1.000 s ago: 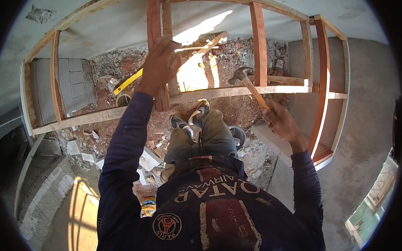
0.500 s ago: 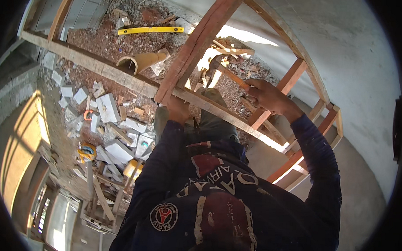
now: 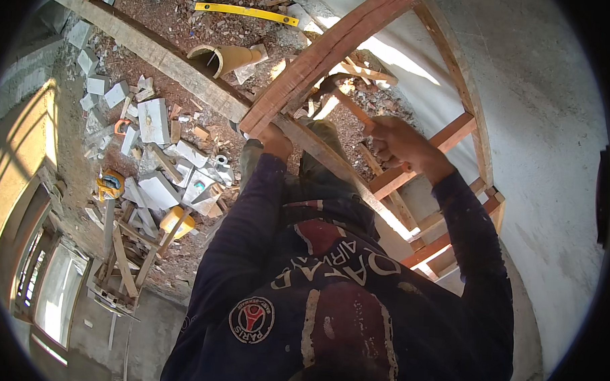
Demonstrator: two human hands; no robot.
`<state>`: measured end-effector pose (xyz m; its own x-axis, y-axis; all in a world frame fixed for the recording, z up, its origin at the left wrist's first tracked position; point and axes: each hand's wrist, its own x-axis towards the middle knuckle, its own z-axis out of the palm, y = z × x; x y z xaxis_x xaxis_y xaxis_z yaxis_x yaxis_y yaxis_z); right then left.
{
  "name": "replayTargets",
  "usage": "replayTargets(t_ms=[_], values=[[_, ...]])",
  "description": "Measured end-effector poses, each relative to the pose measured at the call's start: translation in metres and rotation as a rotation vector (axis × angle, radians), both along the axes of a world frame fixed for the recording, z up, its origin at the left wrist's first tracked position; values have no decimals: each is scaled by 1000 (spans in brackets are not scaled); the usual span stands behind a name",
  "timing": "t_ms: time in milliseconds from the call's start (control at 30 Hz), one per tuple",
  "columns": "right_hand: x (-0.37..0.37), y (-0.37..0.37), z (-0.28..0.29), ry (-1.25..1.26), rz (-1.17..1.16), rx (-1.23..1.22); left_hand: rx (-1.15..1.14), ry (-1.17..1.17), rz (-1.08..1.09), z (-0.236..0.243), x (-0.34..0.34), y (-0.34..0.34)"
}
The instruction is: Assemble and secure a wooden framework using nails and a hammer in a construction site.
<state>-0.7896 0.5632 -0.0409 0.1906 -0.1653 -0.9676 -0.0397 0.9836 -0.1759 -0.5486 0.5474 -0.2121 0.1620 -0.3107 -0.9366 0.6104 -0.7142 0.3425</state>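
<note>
My right hand [image 3: 401, 143] grips a wooden-handled hammer [image 3: 351, 106], its dark head beside a reddish timber post [image 3: 323, 47] that slants up and right across the view. My left hand [image 3: 276, 142] is under the lower end of this post, where it meets a pale horizontal beam [image 3: 155, 54]; its fingers are hidden behind the wood. More frame members, including a short reddish crosspiece [image 3: 455, 128], lie just right of my right hand.
A yellow level [image 3: 244, 12] and a tan pipe [image 3: 229, 59] lie on rubble beyond the beam. Broken white blocks [image 3: 154, 121], a yellow container [image 3: 177, 221] and stacked timber [image 3: 121, 258] are at left. A pale wall [image 3: 535, 145] rises at right.
The view has swung toward the frame. My left hand has dropped from high on the post to beneath its lower end; the hammer has moved from beside a right-hand upright toward the reddish post.
</note>
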Motion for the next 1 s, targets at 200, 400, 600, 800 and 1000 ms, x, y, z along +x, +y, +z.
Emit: replayTargets(t_ms=[200,400,600,800,1000], values=[[11,-1,-34,538,-677,-201,-72,-378,-832,-41,40,13],[-7,-3,-6,64,2,15,-638,-671,-1520,-112,88,47],[27,15,-44,539,-757,-241,-768,-467,-834,-137,67,50],[-18,-26,-1,214,-235,101,-551,-269,-409,-139,68,52],[22,43,-34,242,-495,-103,-692,-691,-1603,-74,46,22]])
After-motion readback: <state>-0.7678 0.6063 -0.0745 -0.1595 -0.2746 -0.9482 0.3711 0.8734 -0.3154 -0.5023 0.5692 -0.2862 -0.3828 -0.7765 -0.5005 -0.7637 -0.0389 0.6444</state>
